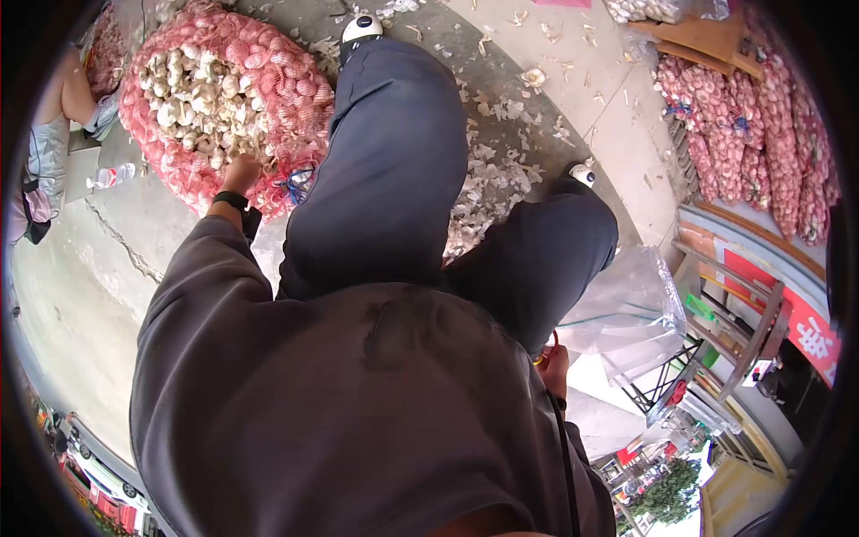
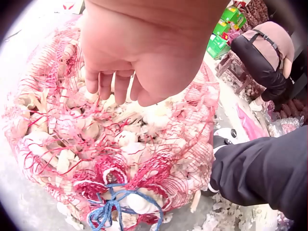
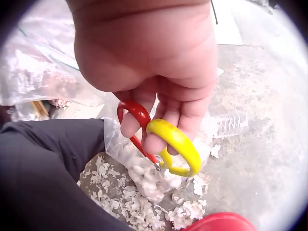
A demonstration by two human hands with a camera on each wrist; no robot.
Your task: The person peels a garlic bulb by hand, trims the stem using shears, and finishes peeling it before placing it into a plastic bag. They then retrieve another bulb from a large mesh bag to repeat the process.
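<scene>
Reaching left hand (image 1: 242, 174), garlic (image 1: 192, 98) in mesh sack (image 1: 291, 85)

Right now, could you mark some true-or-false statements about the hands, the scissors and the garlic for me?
1. The right hand holds scissors with one red and one yellow handle. True.
2. The left hand is at a red mesh sack. True.
3. All the garlic is hidden from view. False: many garlic bulbs show in the sack.
4. Both hands are at the sack. False: only the left is.
5. No peelings have fallen anywhere. False: papery peelings lie on the ground.
</scene>
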